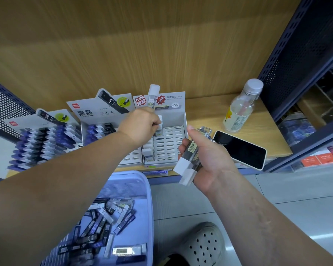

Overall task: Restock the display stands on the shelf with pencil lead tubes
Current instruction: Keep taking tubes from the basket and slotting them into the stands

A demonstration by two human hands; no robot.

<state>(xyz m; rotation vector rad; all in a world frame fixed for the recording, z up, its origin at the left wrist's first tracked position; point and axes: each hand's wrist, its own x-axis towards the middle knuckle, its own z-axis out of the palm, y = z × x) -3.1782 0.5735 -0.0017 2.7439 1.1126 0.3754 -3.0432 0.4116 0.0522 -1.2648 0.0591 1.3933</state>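
- The left hand (pixel 140 125) reached to the white stand (pixel 171 144) at centre frame, its fingers curled and pinching one white-capped tube (pixel 160 121) by the cap, over the stand's left side.
- The right hand (pixel 206 156) was closed round a bundle (pixel 188 160) of more such tubes, thumb up, held in the air just right of the stand and in front of the shelf (pixel 200 110).
- A column of seated tubes (pixel 148 148) ran down the stand's left edge; the slots to its right looked bare, so most of this stand seemed yet to be filled.
- To seat the tube well, the person would likely need to hold it upright, line its lower end with the next free slot behind the column, and press straight down until the cap sat level with its neighbours.
- Pushing at a slant risked jamming it or knocking the caps beside it.
- The bundle was best kept close to the stand, caps one way, so the left hand could draw the next tube quickly.
- The phone (pixel 240 148) lay just right of the bundle and the bottle (pixel 240 110) stood behind it; a wide swing could nudge either.
- More loose tubes (pixel 104 217) lay in the blue basket (pixel 140 181) at lower left.
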